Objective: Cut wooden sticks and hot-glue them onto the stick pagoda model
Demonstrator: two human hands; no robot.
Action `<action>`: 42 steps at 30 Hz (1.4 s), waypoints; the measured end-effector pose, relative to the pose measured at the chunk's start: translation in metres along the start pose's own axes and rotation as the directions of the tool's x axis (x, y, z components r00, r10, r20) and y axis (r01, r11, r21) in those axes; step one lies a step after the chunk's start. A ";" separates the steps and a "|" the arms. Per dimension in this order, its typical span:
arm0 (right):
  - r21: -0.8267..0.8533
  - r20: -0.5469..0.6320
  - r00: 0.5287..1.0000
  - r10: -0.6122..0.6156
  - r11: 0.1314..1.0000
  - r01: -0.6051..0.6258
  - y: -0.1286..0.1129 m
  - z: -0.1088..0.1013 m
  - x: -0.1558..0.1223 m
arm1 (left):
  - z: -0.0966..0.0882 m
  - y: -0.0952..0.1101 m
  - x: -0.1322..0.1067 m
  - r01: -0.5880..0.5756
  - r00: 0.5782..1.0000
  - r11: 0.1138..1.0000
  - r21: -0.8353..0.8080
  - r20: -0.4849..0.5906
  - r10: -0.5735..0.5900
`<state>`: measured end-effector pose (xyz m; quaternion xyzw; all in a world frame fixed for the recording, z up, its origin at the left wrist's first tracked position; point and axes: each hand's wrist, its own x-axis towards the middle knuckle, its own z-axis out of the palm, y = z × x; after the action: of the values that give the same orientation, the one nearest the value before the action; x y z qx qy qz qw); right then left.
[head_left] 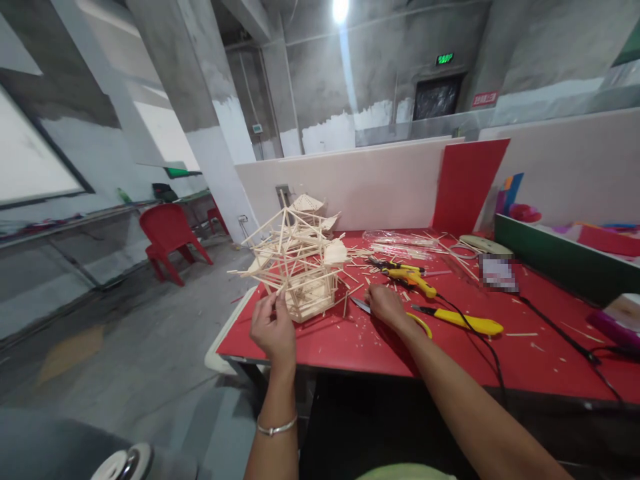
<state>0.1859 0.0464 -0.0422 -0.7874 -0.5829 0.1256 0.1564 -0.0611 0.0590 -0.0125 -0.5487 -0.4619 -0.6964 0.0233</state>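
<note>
A pagoda-like model [310, 293] built of thin wooden sticks stands on the red tabletop, with slanted roof ribs and a boxy base. My left hand [273, 327] is at its lower left corner, thumb and fingers pinched on a stick of the frame. To the right of the model, my right hand [386, 305] is low over the table with its fingers curled closed. What those fingers hold, if anything, is hidden. Beneath that hand lie scissors, their blade [361, 305] showing on the left and their yellow handle [421, 325] on the right.
A yellow glue gun [413, 277] lies beyond my right hand, beside dark-jawed pliers [383, 265]. Nearer is a yellow utility knife [467, 321], with a black cord crossing it. Stick packets [400, 245] and scraps lie behind. A green-sided box [565, 257] stands right.
</note>
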 end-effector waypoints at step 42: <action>0.264 -0.326 0.762 -0.560 0.719 0.642 -0.156 -0.032 -0.034 | -0.008 0.006 0.007 -0.028 0.994 1.000 0.015 0.108 0.026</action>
<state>0.0511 0.0528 0.0491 -0.5197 -0.7532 0.0833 0.3945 -0.0665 0.0530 -0.0032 -0.5915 -0.4606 -0.6617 0.0123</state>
